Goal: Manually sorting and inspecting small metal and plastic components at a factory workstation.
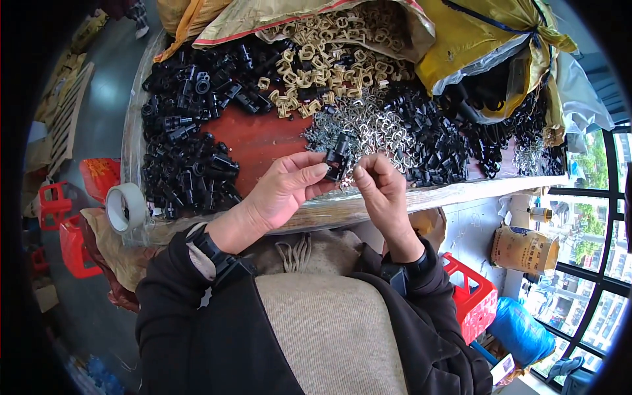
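Between the thumb and fingers of my left hand (276,191) is a black plastic pipe fitting (340,148), held upright just above the table's near edge. Close beside it, my right hand (387,197) is closed, its thumb against the curled index finger; whatever is pinched there is too small or hidden to make out. Beyond the hands lies a heap of small silvery metal clips (388,135). Beige plastic clips (336,72) are piled behind them. Black fittings (191,171) cover the left of the table, and small black parts (431,135) lie to the right.
The red tabletop (253,138) shows between the heaps. A tape roll (126,207) sits at the near left corner. An open sack (421,26) and a yellow bag (484,39) stand at the back. Red stools (471,296) and a paper sack (525,249) are on the floor.
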Demonstrator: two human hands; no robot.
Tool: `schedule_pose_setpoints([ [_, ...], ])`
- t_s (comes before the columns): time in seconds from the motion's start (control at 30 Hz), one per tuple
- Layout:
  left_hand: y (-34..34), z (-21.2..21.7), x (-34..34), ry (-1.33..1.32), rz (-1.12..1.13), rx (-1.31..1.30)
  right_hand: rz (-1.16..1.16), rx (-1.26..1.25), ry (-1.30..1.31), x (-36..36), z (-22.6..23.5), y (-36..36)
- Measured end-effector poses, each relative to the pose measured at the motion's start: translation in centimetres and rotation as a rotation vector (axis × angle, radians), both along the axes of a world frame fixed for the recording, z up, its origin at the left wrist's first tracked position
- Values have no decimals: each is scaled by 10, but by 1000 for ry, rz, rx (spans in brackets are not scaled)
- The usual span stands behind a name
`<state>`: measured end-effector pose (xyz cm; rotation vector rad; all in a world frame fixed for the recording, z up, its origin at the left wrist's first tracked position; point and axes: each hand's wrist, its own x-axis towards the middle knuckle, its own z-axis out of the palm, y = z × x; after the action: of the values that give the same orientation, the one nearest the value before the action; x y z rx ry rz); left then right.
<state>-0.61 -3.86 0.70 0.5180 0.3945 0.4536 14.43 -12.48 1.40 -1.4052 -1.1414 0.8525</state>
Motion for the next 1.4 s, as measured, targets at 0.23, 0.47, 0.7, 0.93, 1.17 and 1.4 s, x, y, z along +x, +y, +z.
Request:
schedule_pose_setpoints([
  [0.23, 0, 0, -1, -39, 0, 5, 19, 24, 209, -10, 2, 0],
  [0.47, 12, -5, 2, -34, -46, -54, -57, 79, 74, -1, -9, 12],
  [0.7, 19, -10, 5, -38, -58, -117, 5, 115, -157, 9, -15, 19],
  [0.93, 15, 2, -1, 69, -105, -80, -27, 212, -291, 7, 0, 13],
  [1.17, 0, 11, -6, 103, -103, -60, 2, 336, -526, -8, 19, 6],
  [1.4, -5, 11, -11, 129, -106, -82, 33, 347, -652, -13, 24, 0],
])
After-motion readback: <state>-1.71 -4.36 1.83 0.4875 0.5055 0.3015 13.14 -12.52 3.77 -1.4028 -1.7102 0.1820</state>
